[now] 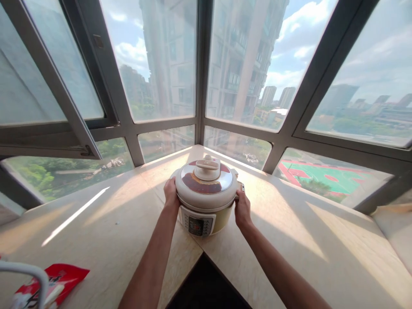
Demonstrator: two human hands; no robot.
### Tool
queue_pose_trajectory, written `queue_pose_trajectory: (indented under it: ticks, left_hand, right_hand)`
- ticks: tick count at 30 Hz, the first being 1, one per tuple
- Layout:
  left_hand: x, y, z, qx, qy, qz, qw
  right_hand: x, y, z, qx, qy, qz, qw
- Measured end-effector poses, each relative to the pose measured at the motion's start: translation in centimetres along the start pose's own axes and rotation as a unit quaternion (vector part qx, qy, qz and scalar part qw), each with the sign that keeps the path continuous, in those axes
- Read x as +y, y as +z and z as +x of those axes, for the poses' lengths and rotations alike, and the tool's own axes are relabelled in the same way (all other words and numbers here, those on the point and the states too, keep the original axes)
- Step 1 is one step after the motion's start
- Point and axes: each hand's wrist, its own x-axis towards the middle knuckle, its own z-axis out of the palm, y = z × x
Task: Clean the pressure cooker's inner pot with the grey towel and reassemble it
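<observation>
A cream electric pressure cooker point(206, 195) with a brown-patterned lid and a front control panel stands on the pale stone sill point(122, 223) in the window corner. My left hand point(171, 193) grips its left side near the lid rim. My right hand point(242, 209) grips its right side at the handle. The fingers of both hands curl round the body.
Large angled window panes point(161, 60) with dark frames surround the sill on three sides. A red packet point(61, 279) and a white curved handle point(28, 274) lie at the lower left. A dark notch point(207, 287) cuts into the sill's near edge.
</observation>
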Motion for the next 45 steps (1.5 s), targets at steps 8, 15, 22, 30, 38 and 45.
queue_pose_trajectory:
  ticks: [8, 15, 22, 30, 38, 45]
  left_hand:
    - [0.5, 2.0, -7.5, -0.047, -0.060, -0.008, 0.997]
    - [0.2, 5.0, -15.0, -0.098, -0.105, -0.028, 0.989]
    - [-1.2, 8.8, -22.8, -0.142, -0.142, -0.050, 0.978]
    - [-2.1, 12.0, -27.7, -0.184, -0.180, -0.068, 0.964]
    - [-2.3, 11.5, -25.6, -0.239, -0.179, -0.036, 0.954]
    - [-2.3, 13.5, -22.6, -0.251, -0.148, -0.023, 0.956]
  right_hand:
    - [-2.3, -6.9, -3.5, 0.087, 0.008, -0.002, 0.996]
    - [-4.2, -13.7, -5.7, 0.175, 0.010, 0.019, 0.984]
    - [-7.2, -20.9, -7.6, 0.289, 0.013, 0.065, 0.955]
    - [-9.2, -26.2, -9.4, 0.337, -0.023, 0.004, 0.941]
    - [-9.6, -30.0, -10.0, 0.210, 0.022, -0.068, 0.975]
    - [-13.1, -31.3, -10.5, 0.204, -0.040, -0.089, 0.974]
